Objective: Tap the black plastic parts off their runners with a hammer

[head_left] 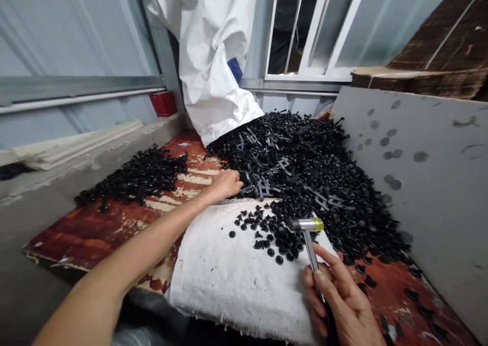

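My right hand [341,292] is wrapped round the handle of a small mallet [310,249]. Its head is silver, with one black face and one yellow face, and it is held up over the near edge of the black parts. My left hand [227,184] reaches out to the edge of a large heap of small black plastic parts [301,153]. Its fingers are curled together, and whatever may be in them is hidden. Loose round-headed black parts [280,237] lie scattered on a white cloth [236,275] between my hands. Several flat grey-black strips [263,186] rest on the heap.
A second pile of black parts [141,176] sits left on the worn red board [95,234]. A white sack [219,71] hangs down at the back. On the right stands a grey panel [434,183], with bundled cardboard [450,41] behind it.
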